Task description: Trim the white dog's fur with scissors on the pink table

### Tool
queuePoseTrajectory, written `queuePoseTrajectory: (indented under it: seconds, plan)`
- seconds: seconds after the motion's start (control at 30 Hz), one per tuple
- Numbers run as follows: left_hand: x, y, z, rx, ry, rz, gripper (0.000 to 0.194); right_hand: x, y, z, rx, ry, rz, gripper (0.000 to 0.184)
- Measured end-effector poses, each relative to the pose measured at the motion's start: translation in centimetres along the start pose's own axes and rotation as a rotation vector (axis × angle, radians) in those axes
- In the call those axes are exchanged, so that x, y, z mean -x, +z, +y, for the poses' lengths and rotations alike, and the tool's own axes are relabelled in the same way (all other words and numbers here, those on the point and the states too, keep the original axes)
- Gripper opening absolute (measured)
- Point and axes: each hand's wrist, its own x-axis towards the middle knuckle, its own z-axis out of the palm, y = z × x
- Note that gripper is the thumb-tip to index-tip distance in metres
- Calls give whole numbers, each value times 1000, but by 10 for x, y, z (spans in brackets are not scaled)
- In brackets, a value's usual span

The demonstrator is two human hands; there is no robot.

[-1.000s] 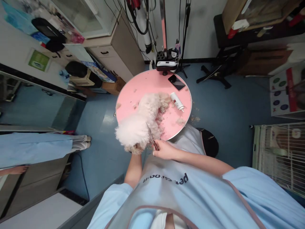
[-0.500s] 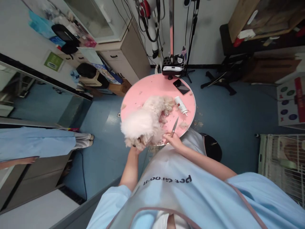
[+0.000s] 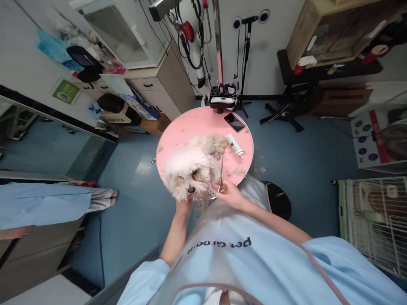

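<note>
A fluffy white dog (image 3: 187, 163) is on the round pink table (image 3: 178, 123), its head at the near edge with its dark nose towards me. My left hand (image 3: 184, 206) is under the dog's chin, holding the head from below; its fingers are hidden in the fur. Close to the dog's right-hand side in the picture, my right hand (image 3: 229, 192) grips metal scissors (image 3: 221, 171), whose blades point away from me and look nearly upright in view. Behind the scissors, a white bottle (image 3: 235, 145) lies on its side. Cut tufts of fur (image 3: 238, 170) are scattered over the tabletop.
A dark phone (image 3: 234, 122) lies near the table's far edge, by a tool holder (image 3: 222, 99) on a post. A black round stool (image 3: 277, 199) stands at right. Another person in a blue smock (image 3: 47, 203) stands at left. A wire cage (image 3: 375, 220) is at far right.
The dog's head has come up, so its eyes and nose now face me. The scissors have turned from slanting right to nearly upright. The whole view has shifted slightly.
</note>
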Motion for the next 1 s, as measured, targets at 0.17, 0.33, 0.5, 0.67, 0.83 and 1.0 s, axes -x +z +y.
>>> queuePoseTrajectory:
  seconds: [0.17, 0.33, 0.5, 0.67, 0.83, 1.0]
  plan:
    - [4, 7, 4, 20, 117, 0, 67, 3, 10, -30, 350, -132, -85, 22]
    - [10, 1, 4, 12, 125, 24, 63, -9, 11, -21, 193, -96, -111, 22]
    - [11, -11, -1, 16, 95, 55, 51, -11, 9, -15, -1, -32, -204, 30]
    - [11, -15, -2, 12, 87, 55, 42, -15, 8, -18, -147, 24, -276, 38]
    - [11, -16, -4, 34, 81, 59, 48, -21, 3, -24, -149, -34, -365, 30]
    - [12, -12, 0, 36, 118, 48, 63, -23, -4, -26, -115, 19, -373, 40]
